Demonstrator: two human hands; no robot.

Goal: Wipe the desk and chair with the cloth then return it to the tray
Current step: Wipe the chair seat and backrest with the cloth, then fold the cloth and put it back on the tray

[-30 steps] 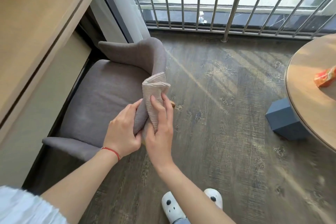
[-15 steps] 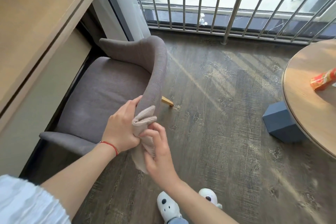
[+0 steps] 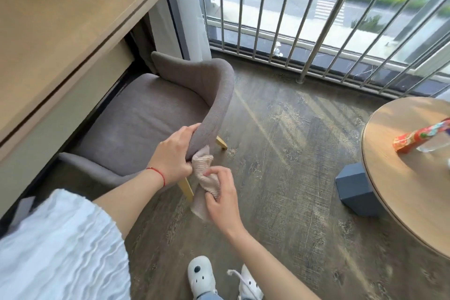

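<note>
A grey upholstered chair [image 3: 151, 124] with pale wooden legs is tucked partly under the wooden desk [image 3: 60, 17] on the left. My left hand [image 3: 173, 158] grips the near end of the chair's curved backrest. Just below that end, my right hand [image 3: 219, 192] is closed on a beige ribbed cloth [image 3: 203, 173]. The cloth is bunched against the outer side of the backrest, and its loose end hangs toward the floor. No tray is in view.
A round wooden table [image 3: 409, 178] stands at the right with a red packet [image 3: 418, 140] on it. A blue block [image 3: 355, 189] sits on the floor beside it. A metal railing [image 3: 292, 31] and window close the far side. My white shoes [image 3: 202, 275] are below.
The cloth and my right hand have slid down the backrest's outer side toward its near lower end. My left hand stays on the backrest. The view has tilted upward.
</note>
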